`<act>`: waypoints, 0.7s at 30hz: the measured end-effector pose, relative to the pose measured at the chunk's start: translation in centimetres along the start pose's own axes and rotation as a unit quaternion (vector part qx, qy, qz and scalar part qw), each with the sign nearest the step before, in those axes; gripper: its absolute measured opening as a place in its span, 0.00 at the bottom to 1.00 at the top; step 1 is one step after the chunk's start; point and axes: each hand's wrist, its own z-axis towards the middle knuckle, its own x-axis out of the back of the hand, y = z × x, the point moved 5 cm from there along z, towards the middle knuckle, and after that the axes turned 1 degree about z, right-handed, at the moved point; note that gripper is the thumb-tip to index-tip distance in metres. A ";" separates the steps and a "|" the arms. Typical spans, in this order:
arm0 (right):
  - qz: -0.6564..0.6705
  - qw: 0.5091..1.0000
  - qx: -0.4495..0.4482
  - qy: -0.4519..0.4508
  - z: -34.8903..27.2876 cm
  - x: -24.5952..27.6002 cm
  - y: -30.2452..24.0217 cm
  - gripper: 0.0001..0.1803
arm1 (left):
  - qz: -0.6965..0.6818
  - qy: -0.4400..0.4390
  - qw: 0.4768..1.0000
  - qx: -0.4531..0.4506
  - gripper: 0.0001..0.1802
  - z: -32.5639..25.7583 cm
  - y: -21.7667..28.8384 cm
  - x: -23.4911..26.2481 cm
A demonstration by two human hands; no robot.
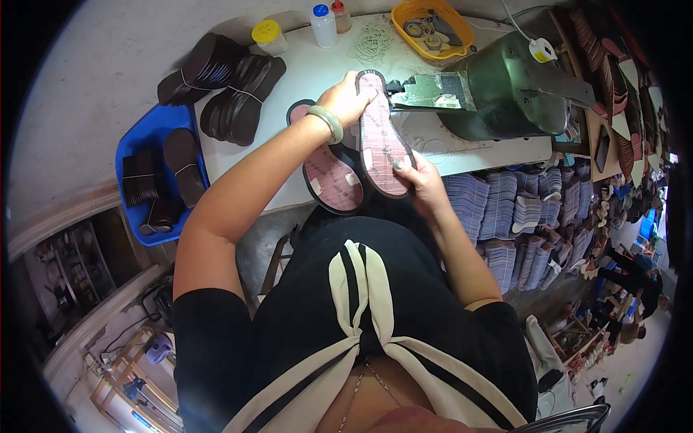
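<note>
Between left grip (345, 102) and right grip (427, 185), pink-faced sole (382, 137), lengthwise

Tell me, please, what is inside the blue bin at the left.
The blue bin holds dark sole-shaped pieces, some tied in bundles; whatever lies beneath them is covered.

Worktop (306, 78): open strip between sole bundles (242, 105) and left grip (343, 101)
Sewing machine (498, 94): blocks the right side
Back edge: white bottle (324, 29), yellow basket (426, 54) in the way
</note>
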 end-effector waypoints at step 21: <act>-0.236 0.954 0.186 0.021 5.7 -5.1 1.0 0.18 | -0.082 0.178 0.981 -0.006 0.48 -0.4 -3.5 2.6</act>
